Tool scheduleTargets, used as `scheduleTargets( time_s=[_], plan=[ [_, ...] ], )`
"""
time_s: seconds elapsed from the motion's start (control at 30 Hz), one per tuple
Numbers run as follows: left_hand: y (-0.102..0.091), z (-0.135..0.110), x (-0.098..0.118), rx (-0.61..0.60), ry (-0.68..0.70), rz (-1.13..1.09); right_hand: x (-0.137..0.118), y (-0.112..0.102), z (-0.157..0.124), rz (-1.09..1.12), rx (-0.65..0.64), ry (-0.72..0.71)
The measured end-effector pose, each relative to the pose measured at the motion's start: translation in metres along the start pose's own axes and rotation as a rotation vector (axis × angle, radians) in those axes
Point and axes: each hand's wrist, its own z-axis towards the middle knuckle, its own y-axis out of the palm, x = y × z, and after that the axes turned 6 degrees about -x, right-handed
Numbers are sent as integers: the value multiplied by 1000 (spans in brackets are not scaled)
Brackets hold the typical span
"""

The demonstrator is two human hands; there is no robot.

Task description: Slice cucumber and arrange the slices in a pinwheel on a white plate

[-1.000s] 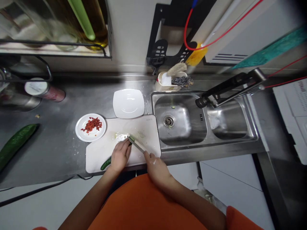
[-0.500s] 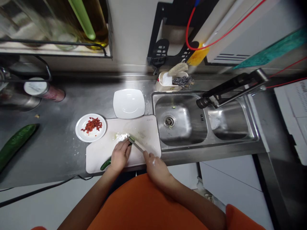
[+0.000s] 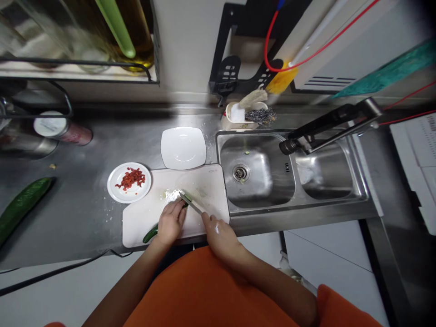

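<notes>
A white cutting board (image 3: 143,218) lies on the steel counter in front of me. My left hand (image 3: 171,221) presses down on a green cucumber (image 3: 150,234) lying on the board, fingers curled over it. My right hand (image 3: 220,234) grips the handle of a knife (image 3: 190,203). The blade tip meets the cucumber's cut end beside my left fingertips. A small pile of pale chopped bits (image 3: 171,195) sits on the board just beyond the blade.
A round white plate of red chopped pieces (image 3: 129,181) stands left of the board, a square white plate (image 3: 183,147) behind it. A whole cucumber (image 3: 22,204) lies far left. A double sink (image 3: 257,170) with a black faucet (image 3: 327,125) is on the right.
My right hand and the knife have shifted slightly up and left along the cucumber. The left hand holds its place.
</notes>
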Motion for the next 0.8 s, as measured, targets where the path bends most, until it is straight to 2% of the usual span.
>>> scheduleTargets(
  time_s=[0.2,0.8],
  plan=[
    [0,0,0,-11,-12,-5,-2,-5,1,7,-38,8],
    [1,-1,0,-4,1,-10,-4,-7,17,4,-45,4]
  ],
)
